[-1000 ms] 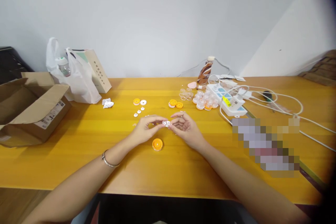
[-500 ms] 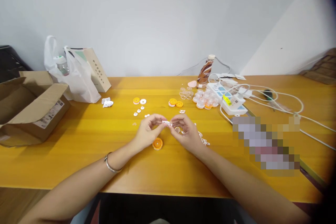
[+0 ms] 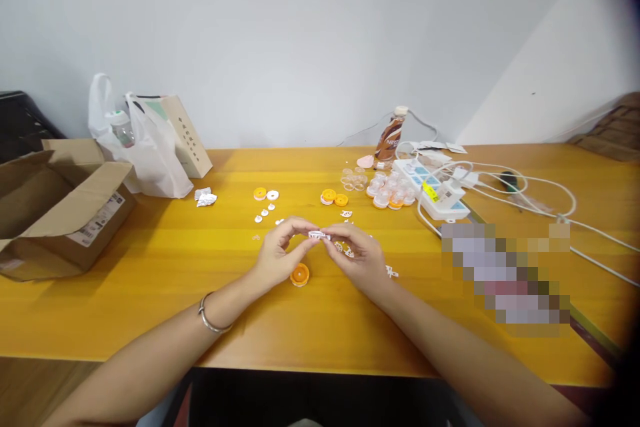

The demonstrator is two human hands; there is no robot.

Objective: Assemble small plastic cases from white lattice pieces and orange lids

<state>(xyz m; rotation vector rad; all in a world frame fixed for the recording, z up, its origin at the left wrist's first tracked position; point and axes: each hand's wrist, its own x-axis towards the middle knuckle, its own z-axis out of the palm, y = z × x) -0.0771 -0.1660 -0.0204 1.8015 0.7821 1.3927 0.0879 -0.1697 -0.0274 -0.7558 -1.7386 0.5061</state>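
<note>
While pinched between left hand (image 3: 280,250) and right hand (image 3: 357,252), both clamped on small white plastic part (image 3: 319,235); held above yellow table (image 3: 165,260), just behind orange disc (image 3: 300,274).

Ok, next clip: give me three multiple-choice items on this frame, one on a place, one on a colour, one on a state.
1. Where does the open cardboard box stand?
A. far left of the table
B. beside the power strip
C. between the hands

2. What colour is the round cap lying below the hands?
A. blue
B. orange
C. black

3. How is the small white part held?
A. lying loose on the table
B. in the right hand alone
C. pinched between the left hand and the right hand

Answers: 1 A, it sits at the left edge; 2 B, it is plainly orange; 3 C, both hands' fingertips meet on it.
</note>
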